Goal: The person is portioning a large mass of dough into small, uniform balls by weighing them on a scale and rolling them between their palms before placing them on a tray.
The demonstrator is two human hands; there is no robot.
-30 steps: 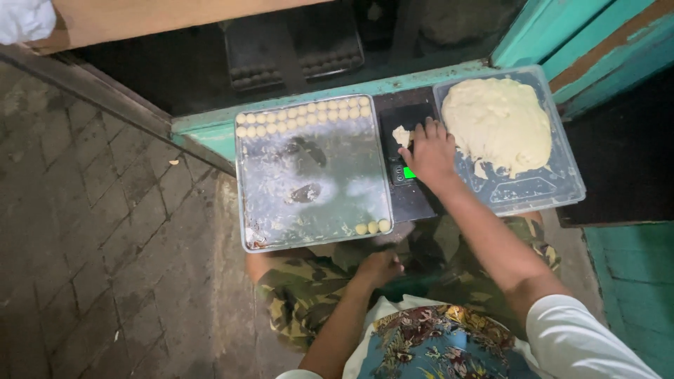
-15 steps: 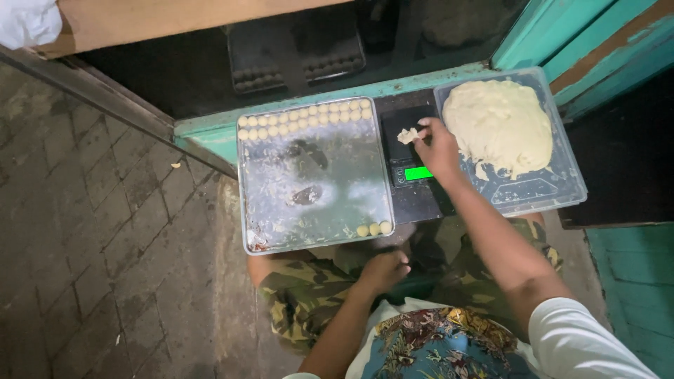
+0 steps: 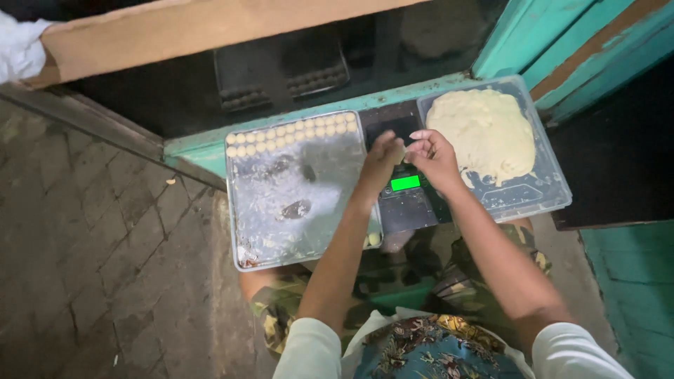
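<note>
floor: grey brick paving (image 3: pixel 84 231) | ledge: teal wood (image 3: pixel 203 151) | light: dim

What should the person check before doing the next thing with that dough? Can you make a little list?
1. Both hands on the dough piece: left hand and right hand meet above the scale: ok.
2. Scale switched on: green display lit: ok.
3. Display reading: too small to read: cannot tell.
4. Room on the metal tray: only rows of dough balls along its far edge: ok.
5. Dough left in the plastic tray: big dough mass: ok.
</note>
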